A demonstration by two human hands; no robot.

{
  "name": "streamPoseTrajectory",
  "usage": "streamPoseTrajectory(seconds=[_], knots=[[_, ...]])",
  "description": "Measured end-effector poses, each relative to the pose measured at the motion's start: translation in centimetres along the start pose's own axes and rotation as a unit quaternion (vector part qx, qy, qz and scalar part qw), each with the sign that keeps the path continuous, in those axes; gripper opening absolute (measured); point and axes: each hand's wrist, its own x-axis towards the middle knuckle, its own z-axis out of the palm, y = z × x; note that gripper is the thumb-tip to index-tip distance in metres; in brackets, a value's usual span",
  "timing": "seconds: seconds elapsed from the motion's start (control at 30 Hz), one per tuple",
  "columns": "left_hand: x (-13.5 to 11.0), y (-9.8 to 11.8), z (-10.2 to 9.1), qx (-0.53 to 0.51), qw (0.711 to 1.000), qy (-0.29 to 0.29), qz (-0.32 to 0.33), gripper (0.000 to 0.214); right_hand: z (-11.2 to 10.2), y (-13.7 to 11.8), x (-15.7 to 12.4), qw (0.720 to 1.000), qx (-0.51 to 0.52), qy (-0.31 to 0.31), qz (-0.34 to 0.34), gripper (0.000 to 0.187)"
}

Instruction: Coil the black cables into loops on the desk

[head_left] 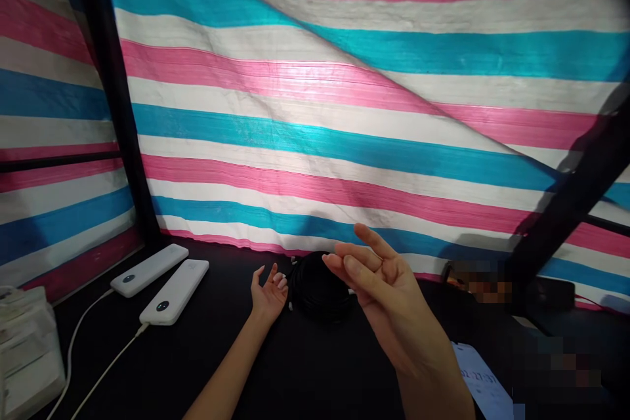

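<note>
A coil of black cable (319, 292) lies on the black table against the striped sheet, with small light-coloured ends showing at its edges. My left hand (270, 292) is just left of the coil, palm turned up, its fingers loosely bent and apart with nothing in them. Raised closer to the camera, my right hand (388, 289) overlaps the coil's right side in view. Its fingers and thumb stretch leftward, the uppermost finger separated from the others, and I see nothing held. Whether either hand touches the coil, I cannot tell.
Two white power banks (174, 292) with white cables lie at left, near a white bundle (29, 348). A lit phone (480, 377) lies right of my right arm. Black frame posts (115, 92) and a striped sheet (344, 111) enclose the table. Blurred items sit at right.
</note>
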Motion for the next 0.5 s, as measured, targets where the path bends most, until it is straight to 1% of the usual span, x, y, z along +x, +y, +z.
streamPoseTrajectory(seconds=[0.17, 0.3, 0.5], knots=[[0.29, -0.02, -0.14, 0.004, 1.000, -0.005, 0.003, 0.021, 0.06, -0.31, -0.38, 1.000, 0.007, 0.002, 0.004, 0.035], [0.31, -0.07, -0.16, 0.003, 1.000, -0.012, 0.003, 0.019, -0.11, -0.19, -0.33, 1.000, -0.004, 0.005, -0.006, 0.037], [0.13, -0.11, 0.02, 0.002, 1.000, -0.003, 0.000, 0.018, -0.26, -0.02, -0.26, 1.000, -0.003, -0.014, -0.014, 0.034]])
